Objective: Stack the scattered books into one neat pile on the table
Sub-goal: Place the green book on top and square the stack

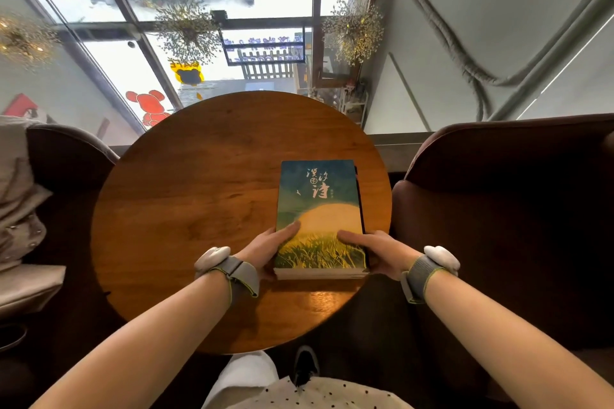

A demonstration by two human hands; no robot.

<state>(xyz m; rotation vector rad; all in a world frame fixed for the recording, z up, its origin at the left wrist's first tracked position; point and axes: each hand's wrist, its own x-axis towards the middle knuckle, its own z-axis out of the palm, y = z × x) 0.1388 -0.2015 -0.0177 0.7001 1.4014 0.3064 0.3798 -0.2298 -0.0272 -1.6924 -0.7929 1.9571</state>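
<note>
A round wooden table (186,209) carries a pile of books (320,219) on its right side, near the person; the top cover shows blue-green sky, a pale orange mound and yellow-green grass; edges sit nearly flush; the left hand (269,251) and right hand (378,251) clasp the near corners, thumbs on top.

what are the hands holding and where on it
Both hands grip the pile of books at its near corners: left hand at the left one, right hand at the right.
</note>
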